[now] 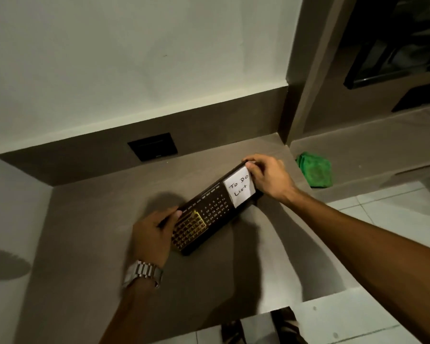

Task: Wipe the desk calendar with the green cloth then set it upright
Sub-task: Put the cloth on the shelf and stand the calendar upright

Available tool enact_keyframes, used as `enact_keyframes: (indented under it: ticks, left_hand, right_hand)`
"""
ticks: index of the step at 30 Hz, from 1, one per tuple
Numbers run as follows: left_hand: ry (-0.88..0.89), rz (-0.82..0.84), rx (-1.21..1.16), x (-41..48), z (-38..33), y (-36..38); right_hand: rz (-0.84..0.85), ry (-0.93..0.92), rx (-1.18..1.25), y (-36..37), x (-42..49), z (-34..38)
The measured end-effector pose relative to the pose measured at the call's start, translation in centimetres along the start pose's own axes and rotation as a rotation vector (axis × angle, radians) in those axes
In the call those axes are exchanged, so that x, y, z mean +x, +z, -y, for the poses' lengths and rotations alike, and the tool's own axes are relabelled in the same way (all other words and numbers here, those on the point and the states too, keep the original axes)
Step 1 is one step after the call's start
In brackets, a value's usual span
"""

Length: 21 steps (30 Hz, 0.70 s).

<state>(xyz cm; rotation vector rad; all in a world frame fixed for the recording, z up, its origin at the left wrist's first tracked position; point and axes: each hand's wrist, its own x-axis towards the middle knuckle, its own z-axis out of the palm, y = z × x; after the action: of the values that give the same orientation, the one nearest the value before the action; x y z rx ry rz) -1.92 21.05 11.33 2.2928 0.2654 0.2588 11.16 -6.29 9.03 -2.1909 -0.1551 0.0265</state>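
Note:
The desk calendar is a long black slab with gold number grids and a white "To Do List" note at its right end. It is tilted above the brown desk, held at both ends. My left hand, with a metal watch on the wrist, grips its lower left end. Pinching the upper right end by the note is my right hand. The green cloth lies crumpled on the lower ledge to the right, apart from both hands.
A black wall socket sits in the brown backsplash behind the desk. A brown pillar rises at the right rear corner. White floor tiles show to the right and below the desk edge.

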Motion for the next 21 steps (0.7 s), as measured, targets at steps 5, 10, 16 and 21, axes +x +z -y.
enact_keyframes:
  ticks: [5,10,16,21]
  left_hand:
    - [-0.217,-0.094,-0.221,0.7,2.1,-2.5]
    - [-0.457,-0.136,-0.448,2.3,3.7,-3.7]
    - [-0.493,-0.118,-0.424,4.8,3.9,-3.9]
    - [-0.485,-0.125,-0.418,6.9,3.3,-3.4]
  right_hand:
    - [-0.042,0.118,0.103,1.4,-1.6,0.3]
    - [-0.048,0.157,0.129,2.4,-2.4,1.3]
    - [-0.077,0.199,0.134,2.6,-2.1,2.1]
    - [-0.100,0.223,0.126,2.3,-0.6,2.5]
